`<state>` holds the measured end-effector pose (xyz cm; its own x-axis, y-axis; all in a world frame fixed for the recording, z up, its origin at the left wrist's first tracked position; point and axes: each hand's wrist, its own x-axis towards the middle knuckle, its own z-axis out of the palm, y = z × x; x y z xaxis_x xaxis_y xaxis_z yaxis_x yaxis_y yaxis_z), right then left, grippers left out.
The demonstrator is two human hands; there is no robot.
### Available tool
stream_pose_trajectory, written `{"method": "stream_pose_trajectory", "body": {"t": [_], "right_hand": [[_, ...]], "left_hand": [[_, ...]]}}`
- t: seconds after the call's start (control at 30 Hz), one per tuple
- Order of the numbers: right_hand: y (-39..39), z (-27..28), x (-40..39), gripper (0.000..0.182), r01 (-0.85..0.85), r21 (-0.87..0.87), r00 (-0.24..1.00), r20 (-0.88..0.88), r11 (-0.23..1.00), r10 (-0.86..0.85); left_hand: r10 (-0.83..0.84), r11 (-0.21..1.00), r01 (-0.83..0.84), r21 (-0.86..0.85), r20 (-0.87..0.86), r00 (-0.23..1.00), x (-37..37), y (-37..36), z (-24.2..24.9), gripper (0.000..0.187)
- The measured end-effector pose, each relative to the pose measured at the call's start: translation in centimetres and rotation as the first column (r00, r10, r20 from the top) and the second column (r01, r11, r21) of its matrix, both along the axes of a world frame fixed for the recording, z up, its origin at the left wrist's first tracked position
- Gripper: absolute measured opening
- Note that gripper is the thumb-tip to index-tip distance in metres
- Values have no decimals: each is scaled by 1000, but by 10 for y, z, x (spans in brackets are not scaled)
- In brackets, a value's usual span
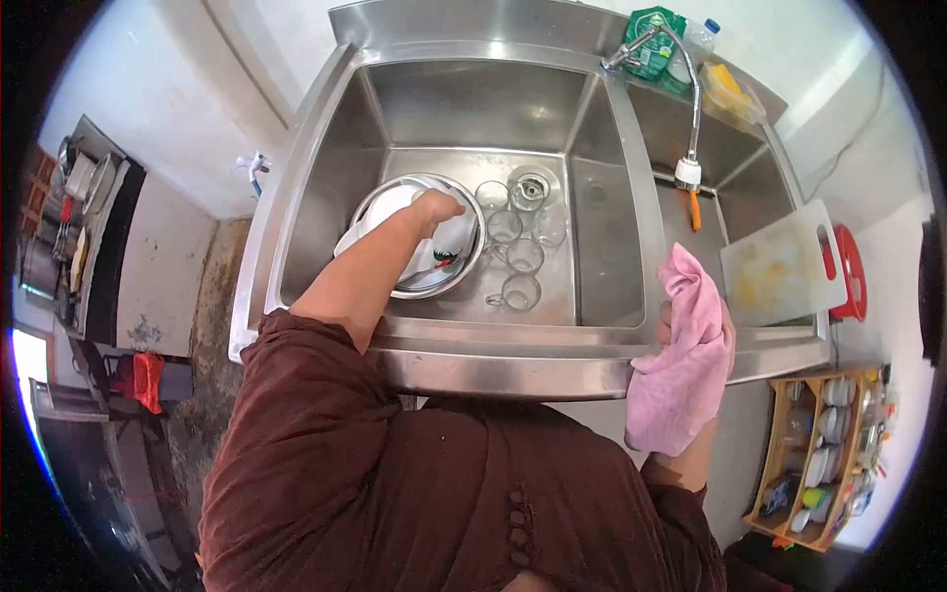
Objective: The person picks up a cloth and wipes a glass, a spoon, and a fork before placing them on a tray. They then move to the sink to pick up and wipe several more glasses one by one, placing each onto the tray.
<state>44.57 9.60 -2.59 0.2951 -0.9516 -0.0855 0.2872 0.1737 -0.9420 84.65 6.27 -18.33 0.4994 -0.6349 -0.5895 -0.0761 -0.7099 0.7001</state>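
My left hand [437, 209] reaches into a round metal basin [481, 237] on the left of the large sink. Its fingers are curled down at a white dish [456, 235], partly hidden behind the hand. More white dishes are stacked in the basin, one with a green and red print. Several clear glass mugs [520, 291] stand beside the basin on the sink floor. A pink cloth [691, 345] is bunched up in my right hand [665, 324] above the sink's front edge; it covers most of that hand.
A flexible tap [689, 168] hangs over the smaller sink [705, 212] on the right. There, a white cutting board [784, 266] leans by a red basin [850, 271]. Behind stand a green pouch [656, 44] and a plastic bottle. Below right is a wooden dish rack [809, 459].
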Motion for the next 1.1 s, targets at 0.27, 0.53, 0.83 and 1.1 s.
{"method": "stream_pose_trajectory", "body": {"t": [0.27, 0.53, 0.83, 1.1], "right_hand": [[-10, -12, -11, 30, 29, -34, 999, 26, 999, -28], [-12, -7, 5, 28, 175, -65, 980, -87, 982, -180], [-42, -48, -21, 25, 90, -12, 993, -79, 996, -91], [-32, -26, -15, 34, -60, -117, 946, -323, 991, 19]], "left_hand": [[-369, 914, 340, 221, 801, 472, -44, 16, 87, 37], [-716, 319, 917, 238, 694, 69, -123, 6, 35, 41], [-789, 108, 891, 441, 583, -193, -148, 8, 3, 50], [-348, -220, 861, 459, 787, -509, -155, 16, -41, 34]]}}
